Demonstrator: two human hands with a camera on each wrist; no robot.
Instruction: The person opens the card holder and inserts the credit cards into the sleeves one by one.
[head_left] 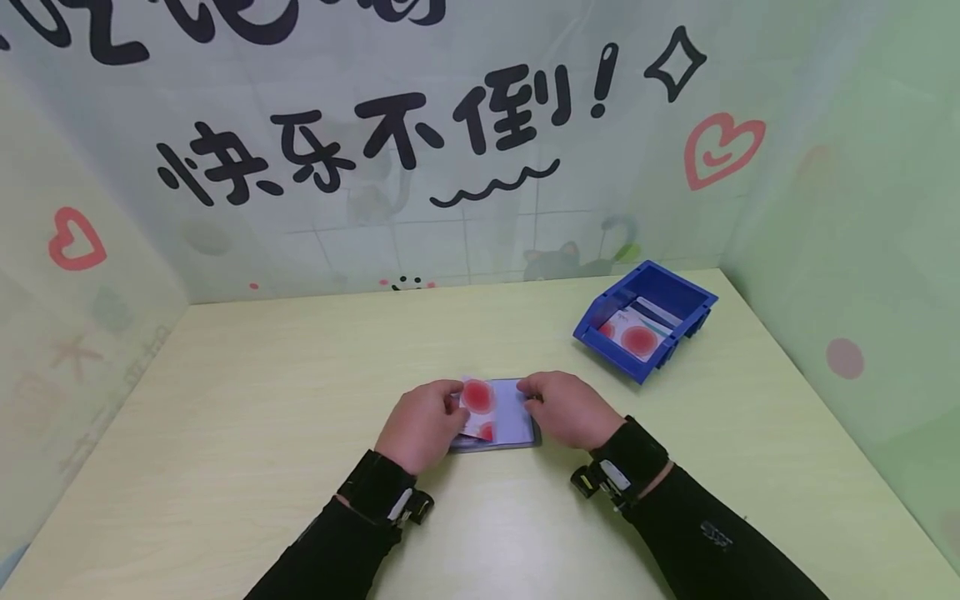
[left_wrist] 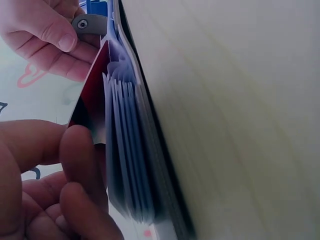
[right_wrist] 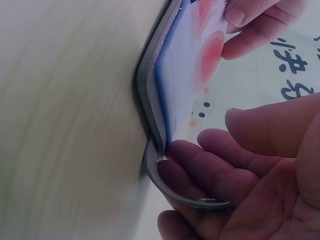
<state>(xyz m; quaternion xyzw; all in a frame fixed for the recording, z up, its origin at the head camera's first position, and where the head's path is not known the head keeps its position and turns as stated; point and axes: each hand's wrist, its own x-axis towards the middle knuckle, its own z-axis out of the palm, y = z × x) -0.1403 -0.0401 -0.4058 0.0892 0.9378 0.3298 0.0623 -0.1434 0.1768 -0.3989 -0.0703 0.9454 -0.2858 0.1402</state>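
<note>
A flat card holder (head_left: pixel 513 421) with a grey cover and several clear bluish sleeves (left_wrist: pixel 125 155) lies on the table. My left hand (head_left: pixel 426 427) pinches a white card with red circles (head_left: pixel 477 397) at its left edge, over the holder's left part. In the left wrist view the card slants against the sleeves, its lower end hidden by fingers. At the holder's right edge, my right hand (head_left: pixel 572 408) holds on with bent fingers, the thumb apart from them. A grey strap (right_wrist: pixel 187 200) with a metal snap runs between those fingers.
A blue plastic bin (head_left: pixel 678 287) stands at the back right, with several cards (head_left: pixel 639 340) inside, one bearing red circles. Printed fabric walls (head_left: pixel 480 242) rise behind the pale wooden table (head_left: pixel 300 375) and along both sides. Black straps with small cameras (head_left: pixel 626 458) circle both wrists.
</note>
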